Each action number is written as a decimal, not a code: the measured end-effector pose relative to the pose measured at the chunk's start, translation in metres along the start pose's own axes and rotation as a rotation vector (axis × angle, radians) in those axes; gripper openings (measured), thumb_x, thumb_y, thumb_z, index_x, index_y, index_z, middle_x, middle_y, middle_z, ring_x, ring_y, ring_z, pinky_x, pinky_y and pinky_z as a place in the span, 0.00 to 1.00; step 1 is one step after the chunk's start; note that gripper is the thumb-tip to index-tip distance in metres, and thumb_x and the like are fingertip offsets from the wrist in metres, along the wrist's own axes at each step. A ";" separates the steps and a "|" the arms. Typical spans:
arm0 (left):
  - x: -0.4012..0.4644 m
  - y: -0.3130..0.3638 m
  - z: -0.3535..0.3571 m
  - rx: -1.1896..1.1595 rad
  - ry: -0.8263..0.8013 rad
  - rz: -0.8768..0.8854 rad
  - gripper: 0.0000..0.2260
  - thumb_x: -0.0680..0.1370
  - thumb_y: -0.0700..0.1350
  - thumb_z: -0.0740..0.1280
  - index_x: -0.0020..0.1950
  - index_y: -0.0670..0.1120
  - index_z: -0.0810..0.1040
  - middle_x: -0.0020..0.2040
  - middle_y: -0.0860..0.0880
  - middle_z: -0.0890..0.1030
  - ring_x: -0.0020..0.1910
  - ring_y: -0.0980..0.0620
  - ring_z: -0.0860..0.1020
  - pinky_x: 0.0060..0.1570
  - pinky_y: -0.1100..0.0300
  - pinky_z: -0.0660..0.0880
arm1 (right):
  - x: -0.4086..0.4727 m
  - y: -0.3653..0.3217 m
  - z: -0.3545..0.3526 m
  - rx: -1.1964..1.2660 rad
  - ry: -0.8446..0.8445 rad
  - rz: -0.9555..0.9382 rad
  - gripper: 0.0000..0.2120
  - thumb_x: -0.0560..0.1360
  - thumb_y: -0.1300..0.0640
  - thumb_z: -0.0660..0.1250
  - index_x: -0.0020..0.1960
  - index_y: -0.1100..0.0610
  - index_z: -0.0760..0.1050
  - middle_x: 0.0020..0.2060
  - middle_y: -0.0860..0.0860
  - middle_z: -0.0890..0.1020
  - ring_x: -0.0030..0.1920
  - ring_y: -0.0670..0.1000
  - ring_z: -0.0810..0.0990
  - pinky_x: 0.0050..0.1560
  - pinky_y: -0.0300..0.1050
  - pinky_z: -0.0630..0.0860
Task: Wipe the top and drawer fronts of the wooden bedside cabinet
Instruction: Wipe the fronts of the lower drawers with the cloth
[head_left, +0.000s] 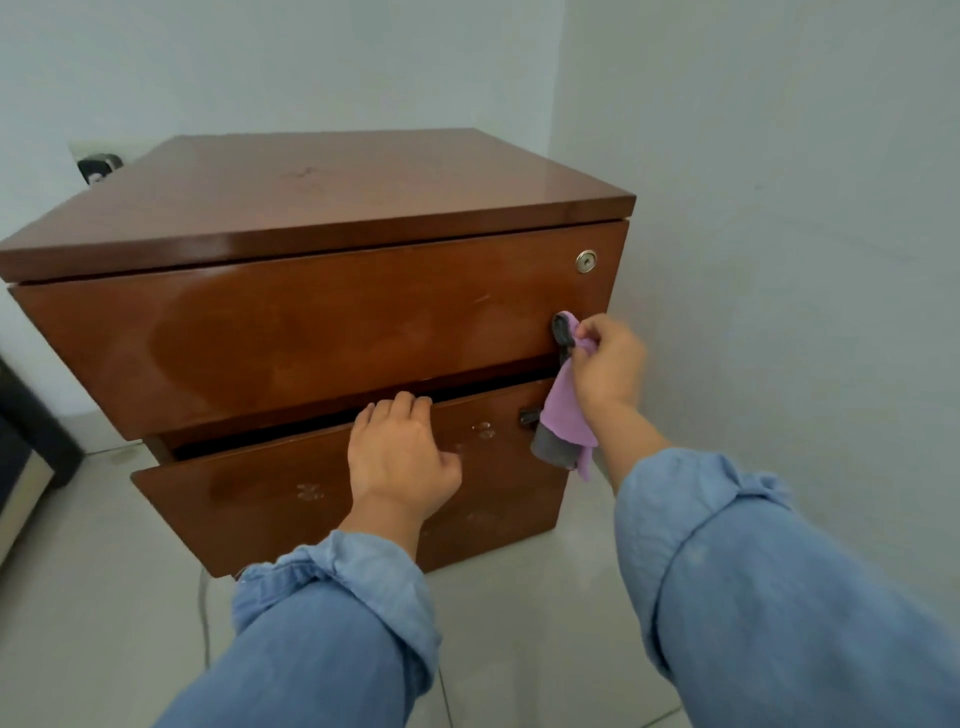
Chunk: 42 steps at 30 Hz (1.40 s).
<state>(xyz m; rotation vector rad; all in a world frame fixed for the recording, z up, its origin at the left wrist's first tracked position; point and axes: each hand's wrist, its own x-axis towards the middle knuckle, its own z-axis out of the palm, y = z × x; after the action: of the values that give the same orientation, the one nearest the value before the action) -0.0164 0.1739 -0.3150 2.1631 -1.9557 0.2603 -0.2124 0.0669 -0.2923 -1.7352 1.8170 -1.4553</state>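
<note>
A glossy brown wooden bedside cabinet (322, 208) stands in the room's corner, with an upper drawer front (311, 332) and a lower drawer front (249, 499). The lower drawer sits pulled out a little. My left hand (400, 457) rests on the lower drawer's top edge, fingers curled over it. My right hand (608, 364) pinches a purple and grey cloth (563, 415) against the dark handle (562, 332) at the right end of the upper drawer. The cloth hangs down over the lower drawer's handle (529, 417).
A round silver lock (586, 261) sits at the upper drawer's top right. White walls close in behind and to the right. A wall socket with a dark plug (98, 167) is behind the cabinet's left. Dark furniture (26, 441) stands at the left on the tiled floor (519, 623).
</note>
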 end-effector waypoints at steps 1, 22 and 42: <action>0.000 0.000 0.001 -0.002 0.017 -0.001 0.30 0.71 0.56 0.61 0.71 0.48 0.67 0.66 0.49 0.72 0.65 0.48 0.69 0.69 0.53 0.61 | -0.004 0.005 0.006 -0.008 0.002 0.005 0.10 0.73 0.68 0.62 0.45 0.57 0.78 0.47 0.56 0.80 0.48 0.57 0.78 0.50 0.46 0.74; -0.007 0.005 0.014 -0.057 -0.033 -0.023 0.39 0.70 0.60 0.63 0.77 0.46 0.56 0.74 0.48 0.63 0.73 0.47 0.59 0.75 0.50 0.48 | -0.058 -0.009 0.030 -0.224 -0.331 0.034 0.27 0.70 0.65 0.64 0.67 0.49 0.66 0.59 0.62 0.71 0.57 0.63 0.72 0.54 0.48 0.70; -0.036 -0.086 -0.007 0.001 -0.110 -0.135 0.39 0.74 0.59 0.60 0.78 0.45 0.50 0.77 0.47 0.57 0.77 0.49 0.52 0.75 0.53 0.48 | -0.101 -0.070 0.065 -0.158 -0.534 0.145 0.26 0.69 0.66 0.70 0.65 0.56 0.71 0.61 0.55 0.75 0.62 0.60 0.73 0.58 0.58 0.75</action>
<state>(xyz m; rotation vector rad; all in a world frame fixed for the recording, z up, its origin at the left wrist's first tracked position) 0.0656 0.2187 -0.3219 2.3441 -1.8526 0.1223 -0.0942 0.1360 -0.3148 -1.7948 1.7429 -0.7130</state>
